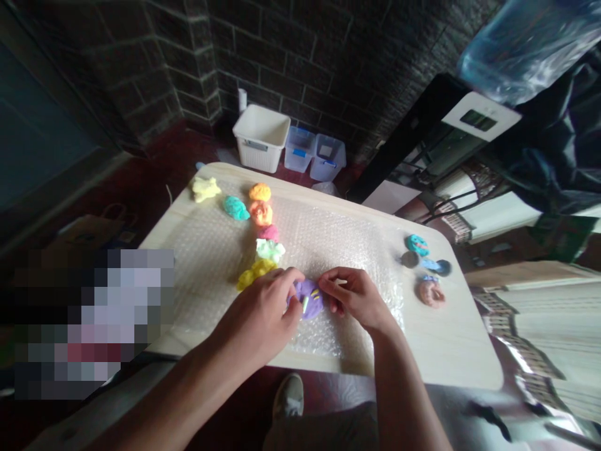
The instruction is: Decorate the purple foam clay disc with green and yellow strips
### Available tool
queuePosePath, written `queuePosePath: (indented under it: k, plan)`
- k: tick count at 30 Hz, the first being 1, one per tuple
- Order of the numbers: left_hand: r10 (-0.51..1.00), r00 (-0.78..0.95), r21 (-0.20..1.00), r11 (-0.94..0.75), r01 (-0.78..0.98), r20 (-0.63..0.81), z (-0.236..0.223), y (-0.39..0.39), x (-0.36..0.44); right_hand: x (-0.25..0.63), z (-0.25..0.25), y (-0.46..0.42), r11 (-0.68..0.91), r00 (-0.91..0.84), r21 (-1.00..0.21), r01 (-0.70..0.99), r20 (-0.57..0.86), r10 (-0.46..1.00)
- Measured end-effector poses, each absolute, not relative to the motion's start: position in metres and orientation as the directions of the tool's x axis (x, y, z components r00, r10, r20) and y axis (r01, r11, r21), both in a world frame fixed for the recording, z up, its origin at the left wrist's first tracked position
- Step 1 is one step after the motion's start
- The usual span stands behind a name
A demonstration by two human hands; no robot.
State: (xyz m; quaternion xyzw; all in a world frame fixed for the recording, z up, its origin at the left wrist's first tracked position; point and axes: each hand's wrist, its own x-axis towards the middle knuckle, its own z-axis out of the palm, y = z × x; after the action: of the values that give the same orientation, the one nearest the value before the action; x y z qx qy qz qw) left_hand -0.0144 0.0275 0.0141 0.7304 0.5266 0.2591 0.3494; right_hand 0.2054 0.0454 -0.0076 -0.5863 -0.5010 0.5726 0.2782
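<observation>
A flat, rounded piece of purple modelling clay [313, 308] lies on the bubble wrap [328, 244] near the table's front edge. Small yellow strips and one pale green strip [305, 305] show on its top. My left hand [270, 304] is at the clay's left side, thumb and fingers closed over its edge; the thumb tip is beside the green strip. Close to the right edge, my right hand [354, 297] has its thumb and index finger drawn together, with the other fingers curled. Whatever may be between those right fingertips is too small to make out.
Yellow clay [256, 272], white-green clay [270, 250], pink, orange and teal pieces run up the left of the wrap. A pale yellow piece [205, 188] is at the far left corner. Teal, blue-grey and pink pieces [431, 292] sit right. Bins [263, 144] stand behind the table.
</observation>
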Motion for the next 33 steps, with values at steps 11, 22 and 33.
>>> queuePosePath:
  k: [11,22,33]
  plan:
    - [0.987,-0.081,0.831,-0.072,0.551,0.139,0.024,0.047,-0.071,0.176,0.004,0.050,-0.101,0.239,-0.981,0.163,-0.060,0.969]
    - [0.988,0.144,0.622,-0.076,0.779,-0.059,0.002,0.039,-0.064,0.121,0.039,0.051,0.013,0.159,-0.863,0.505,0.107,0.981]
    - [0.996,0.072,0.958,0.035,0.286,-0.058,0.017,0.037,-0.072,0.106,0.045,0.038,0.078,0.090,-0.877,0.475,0.137,0.986]
